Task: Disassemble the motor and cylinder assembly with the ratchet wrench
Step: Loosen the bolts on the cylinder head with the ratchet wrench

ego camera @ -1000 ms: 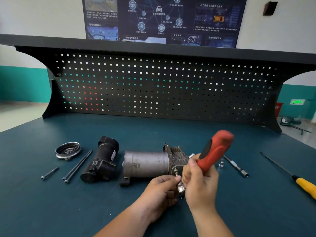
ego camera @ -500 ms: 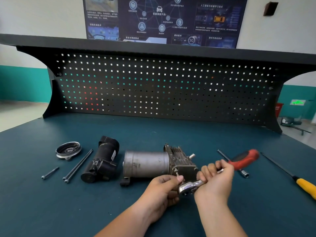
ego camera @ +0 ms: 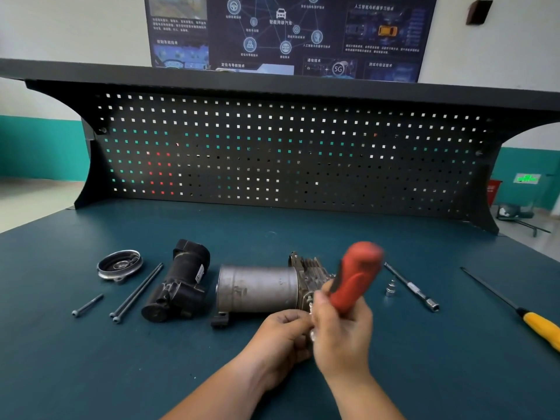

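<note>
The grey motor cylinder (ego camera: 257, 287) with its finned metal head (ego camera: 312, 269) lies on its side on the green bench. My right hand (ego camera: 342, 331) grips the ratchet wrench by its red handle (ego camera: 357, 274), which stands up and is blurred by motion. The wrench head is hidden between my hands at the near end of the finned head. My left hand (ego camera: 281, 338) holds the assembly at that near corner, fingers curled by the wrench head.
A black housing (ego camera: 178, 283) lies left of the cylinder, with two long bolts (ego camera: 138, 294), a short bolt (ego camera: 88, 305) and a round cap (ego camera: 119, 263). Right of my hands are a small socket (ego camera: 391, 288), an extension bar (ego camera: 410, 287) and a yellow-handled screwdriver (ego camera: 542, 328).
The red handle has swung from lying flat to the right back up to upright, as it stood a second ago. My left hand has stayed at the assembly.
</note>
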Demonstrator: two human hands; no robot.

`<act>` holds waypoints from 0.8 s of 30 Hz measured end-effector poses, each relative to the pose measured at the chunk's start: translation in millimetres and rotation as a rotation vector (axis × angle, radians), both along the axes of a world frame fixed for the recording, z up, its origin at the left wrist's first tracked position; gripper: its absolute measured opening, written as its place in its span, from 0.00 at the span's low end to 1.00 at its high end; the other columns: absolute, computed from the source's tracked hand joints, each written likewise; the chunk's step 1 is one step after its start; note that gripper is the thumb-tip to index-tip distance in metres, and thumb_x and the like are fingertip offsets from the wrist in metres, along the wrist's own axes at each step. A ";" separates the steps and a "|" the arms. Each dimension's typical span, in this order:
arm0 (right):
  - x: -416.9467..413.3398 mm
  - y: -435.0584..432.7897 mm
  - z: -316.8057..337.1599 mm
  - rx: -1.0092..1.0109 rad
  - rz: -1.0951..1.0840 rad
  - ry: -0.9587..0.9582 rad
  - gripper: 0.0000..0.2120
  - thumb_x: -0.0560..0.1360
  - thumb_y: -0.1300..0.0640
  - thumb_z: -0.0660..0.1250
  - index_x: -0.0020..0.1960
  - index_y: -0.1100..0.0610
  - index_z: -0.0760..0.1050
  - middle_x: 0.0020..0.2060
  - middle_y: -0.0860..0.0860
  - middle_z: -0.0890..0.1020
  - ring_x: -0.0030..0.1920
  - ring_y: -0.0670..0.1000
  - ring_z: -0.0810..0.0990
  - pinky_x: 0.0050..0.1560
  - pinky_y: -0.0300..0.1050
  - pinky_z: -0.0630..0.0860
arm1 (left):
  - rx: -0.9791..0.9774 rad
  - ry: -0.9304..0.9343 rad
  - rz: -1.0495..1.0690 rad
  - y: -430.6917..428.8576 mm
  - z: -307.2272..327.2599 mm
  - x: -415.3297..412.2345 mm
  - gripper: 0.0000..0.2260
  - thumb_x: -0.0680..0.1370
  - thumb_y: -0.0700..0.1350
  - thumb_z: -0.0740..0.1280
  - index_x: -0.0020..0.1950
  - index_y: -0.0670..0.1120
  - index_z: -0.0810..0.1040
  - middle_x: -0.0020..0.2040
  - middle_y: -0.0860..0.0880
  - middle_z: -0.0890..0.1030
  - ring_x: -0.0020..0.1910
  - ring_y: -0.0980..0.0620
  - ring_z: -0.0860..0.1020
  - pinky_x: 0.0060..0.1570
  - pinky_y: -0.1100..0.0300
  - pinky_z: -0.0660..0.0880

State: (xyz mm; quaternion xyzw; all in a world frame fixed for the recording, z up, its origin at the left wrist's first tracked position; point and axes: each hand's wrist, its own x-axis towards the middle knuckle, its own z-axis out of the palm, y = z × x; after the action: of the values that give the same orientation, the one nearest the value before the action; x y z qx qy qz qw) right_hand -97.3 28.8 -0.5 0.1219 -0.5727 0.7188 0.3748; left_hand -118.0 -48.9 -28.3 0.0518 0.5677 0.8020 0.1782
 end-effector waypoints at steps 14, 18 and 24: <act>-8.0 28.4 19.6 -0.684 0.078 -0.186 0.11 0.74 0.62 0.55 0.34 0.54 0.59 0.20 0.44 0.59 0.20 0.44 0.56 0.19 0.36 0.56 | -0.039 0.011 0.081 4.4 0.3 -1.7 0.16 0.72 0.42 0.71 0.26 0.47 0.73 0.23 0.51 0.71 0.22 0.58 0.68 0.24 0.67 0.67; -14.9 42.6 13.8 -0.988 0.156 -0.332 0.12 0.74 0.58 0.54 0.32 0.52 0.59 0.19 0.44 0.59 0.19 0.44 0.56 0.18 0.35 0.56 | -0.039 0.028 0.104 5.6 0.4 -0.1 0.14 0.73 0.43 0.71 0.28 0.47 0.75 0.24 0.51 0.74 0.22 0.58 0.69 0.25 0.68 0.68; -11.7 34.4 16.3 -0.723 0.079 -0.230 0.12 0.74 0.62 0.52 0.33 0.53 0.57 0.20 0.44 0.59 0.20 0.44 0.56 0.20 0.36 0.57 | -0.016 0.010 0.098 3.7 3.4 1.8 0.10 0.74 0.40 0.69 0.33 0.43 0.77 0.25 0.51 0.75 0.22 0.59 0.71 0.26 0.68 0.70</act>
State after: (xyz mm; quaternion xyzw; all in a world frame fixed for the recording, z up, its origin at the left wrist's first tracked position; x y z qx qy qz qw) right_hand -109.0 63.3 15.8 -0.0779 -0.3153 0.8973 0.2988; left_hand -116.2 -45.2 -24.9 0.0266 0.5769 0.8049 0.1360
